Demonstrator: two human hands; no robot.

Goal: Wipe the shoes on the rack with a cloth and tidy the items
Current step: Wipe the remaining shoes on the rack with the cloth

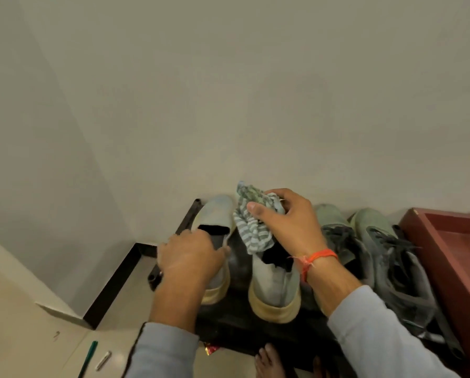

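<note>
— Left hand (191,255)?
— Wrapped over the heel end of the left pale slip-on shoe (214,216), fingers curled at its opening.
— Right hand (288,222)?
— Clutching a bunched striped cloth (251,227), thumb pinching it, held against the front of the second pale shoe (273,285). Orange thread (317,256) tied round that wrist.
— And the shoes?
— Side by side on the dark rack (239,323), toes toward the wall (228,91). Just right of them, a pair of dark-laced sneakers (375,241) — also on the rack.
— Anything else?
— Red-brown wooden tray (430,241) at far right; green stick (87,358) and a small white object (103,360) on the floor at lower left; bare toes (269,360) at the rack's near edge.
</note>
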